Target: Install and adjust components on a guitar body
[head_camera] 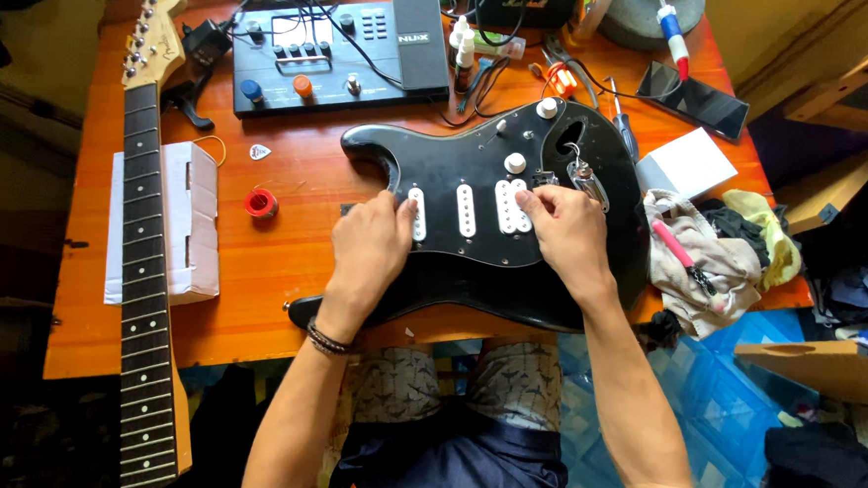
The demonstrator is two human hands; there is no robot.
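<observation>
My left hand (370, 246) and right hand (568, 236) press flat with loose, ungrasping fingers on the black guitar body (484, 227) lying on the orange surface (274, 265), beside its detached neck (147, 249).

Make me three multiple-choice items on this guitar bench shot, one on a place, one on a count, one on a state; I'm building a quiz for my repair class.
1. Where does the detached guitar neck lie?
A. To the left of the black guitar body
B. Across the body
C. On the floor

2. How many white pickups sit on the body?
A. One
B. Three
C. Five

3. What are the hands doing?
A. Both lifted clear
B. Both pressing on the pickguard
C. One holds the screwdriver

Answers:
1 A, the neck rests along the table's left side.
2 B, three white bars show.
3 B, the left hand and right hand lie flat with fingertips on the pickups.
</observation>
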